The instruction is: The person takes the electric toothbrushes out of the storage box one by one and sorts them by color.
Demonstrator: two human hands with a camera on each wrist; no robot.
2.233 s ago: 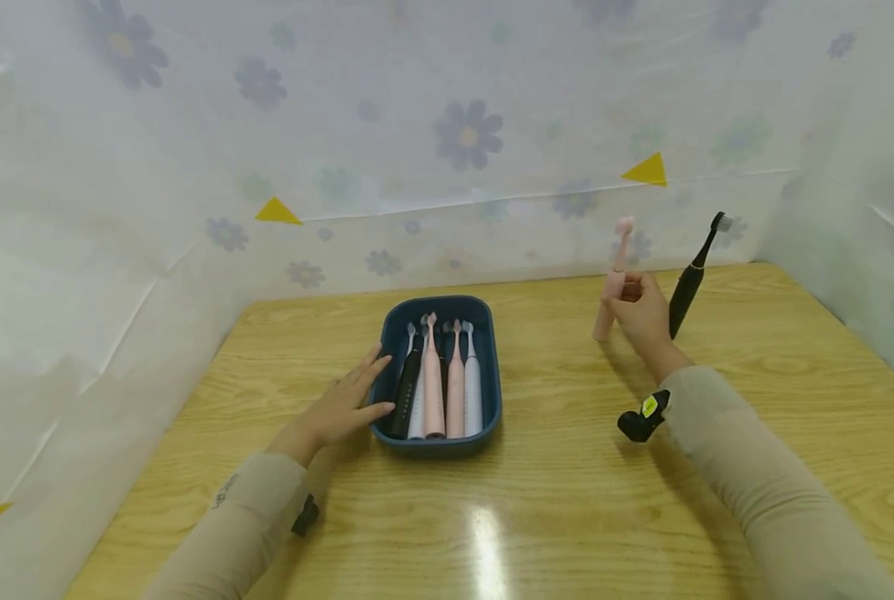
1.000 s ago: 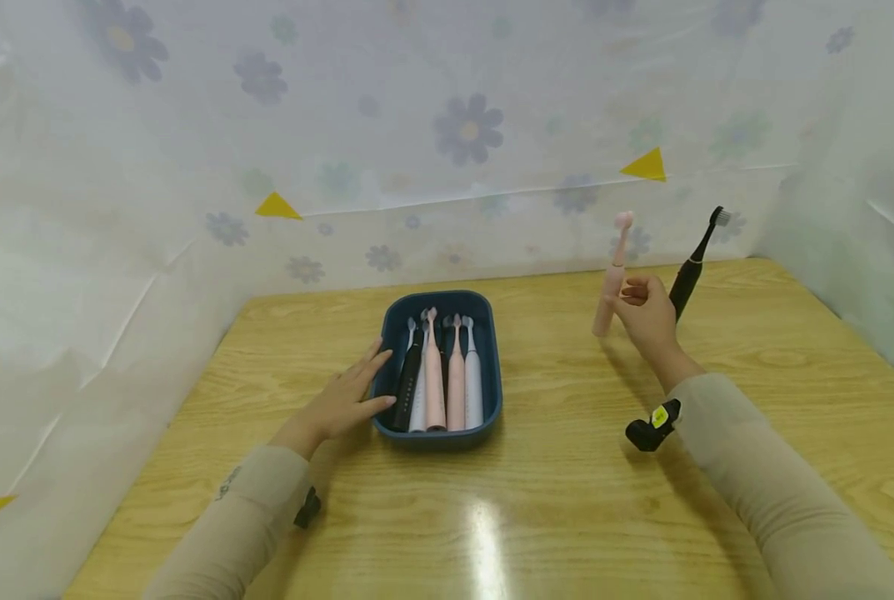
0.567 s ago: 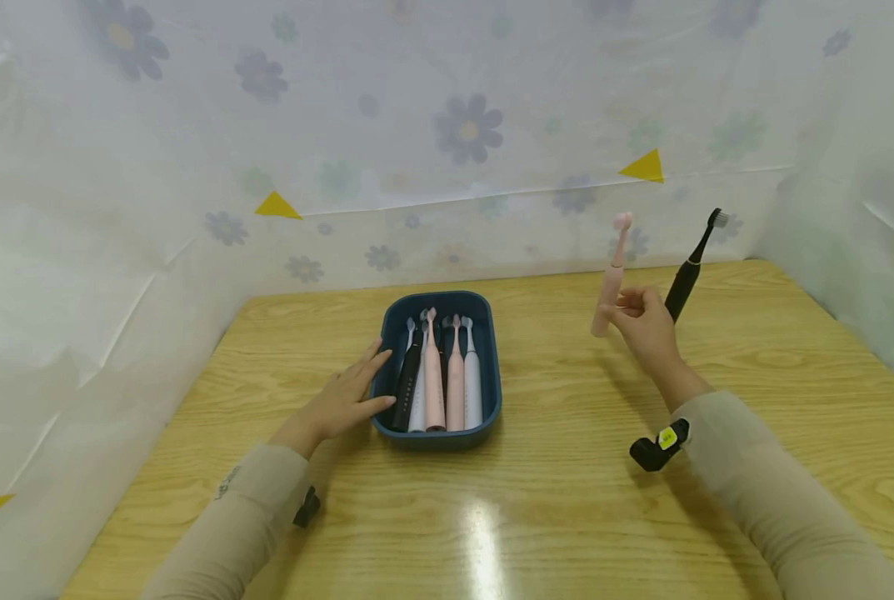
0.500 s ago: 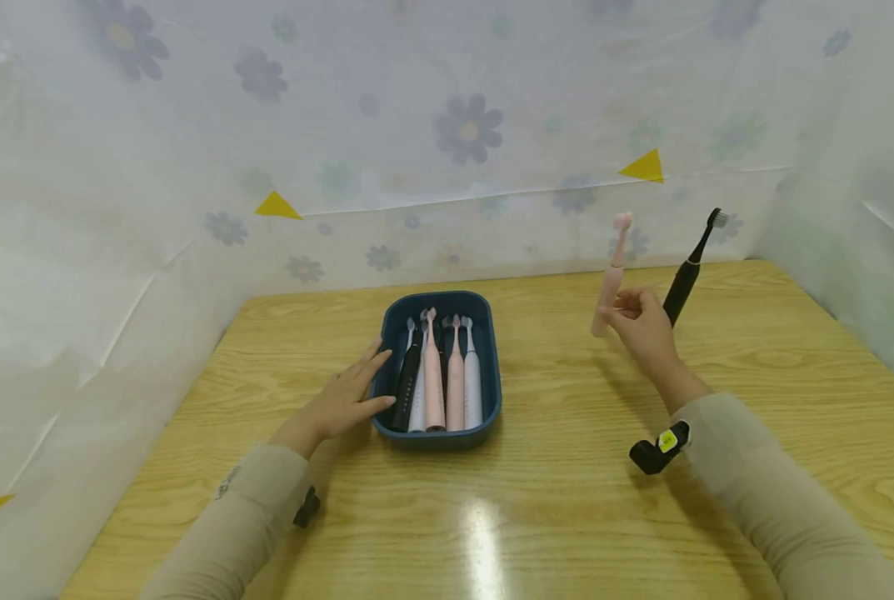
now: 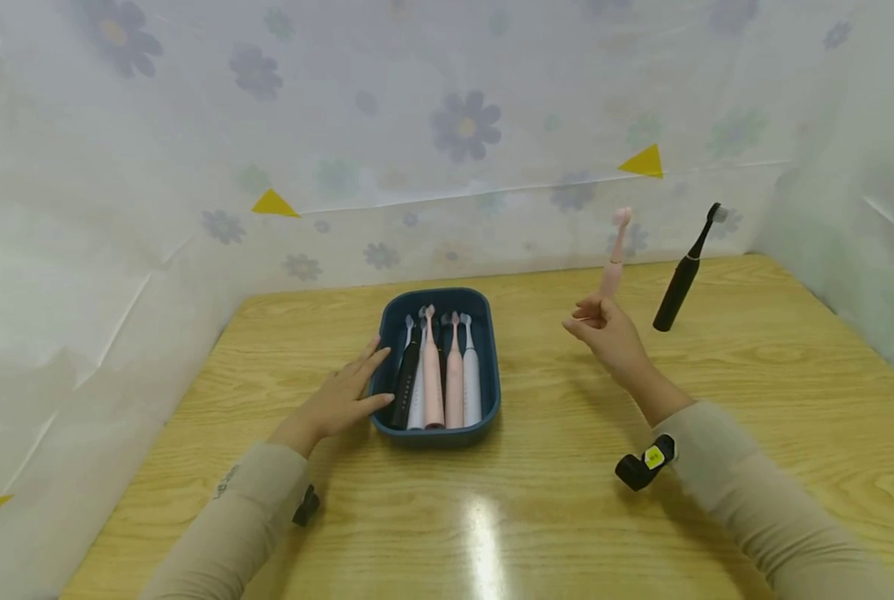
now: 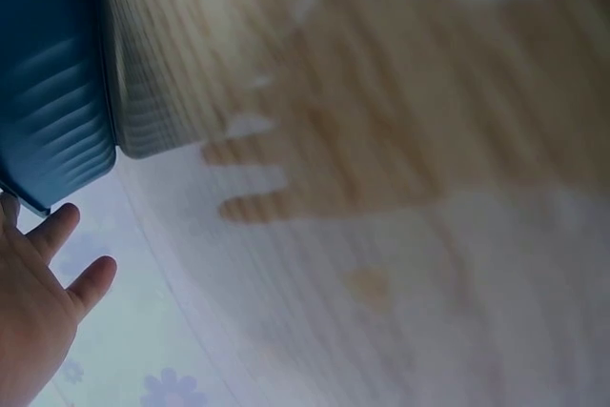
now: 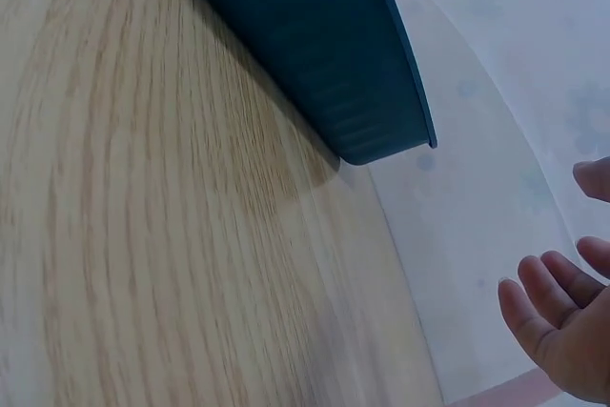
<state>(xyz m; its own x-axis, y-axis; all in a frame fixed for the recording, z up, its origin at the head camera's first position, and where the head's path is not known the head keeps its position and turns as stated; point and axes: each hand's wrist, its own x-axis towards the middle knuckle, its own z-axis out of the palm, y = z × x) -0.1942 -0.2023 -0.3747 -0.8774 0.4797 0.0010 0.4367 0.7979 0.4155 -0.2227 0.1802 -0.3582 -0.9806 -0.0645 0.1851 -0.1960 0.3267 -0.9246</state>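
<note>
A dark blue bin (image 5: 447,439) holds several electric toothbrushes in black, white and pink, lying side by side with heads toward the back. Spread fingers of my left hand (image 5: 334,404) rest against the bin's left rim. To the right, a pink electric toothbrush (image 5: 612,273) stands upright on the table, its lower handle hidden behind my right hand (image 5: 613,343). That hand is in the air with loosely bent fingers and holds nothing. Beside it a black electric toothbrush (image 5: 677,292) also stands on its base. In the right wrist view the fingers (image 7: 534,316) are apart from the thumb.
The wooden table (image 5: 551,517) is enclosed by pale flowered sheeting (image 5: 372,108) at the back and sides. Yellow triangles (image 5: 645,162) are stuck to the sheeting. A small black wrist camera (image 5: 641,467) hangs below the right sleeve.
My right hand has let go of the pink toothbrush and moved left and toward me. The toothbrush stays standing, and the black one's base is now uncovered. The left hand keeps its place.
</note>
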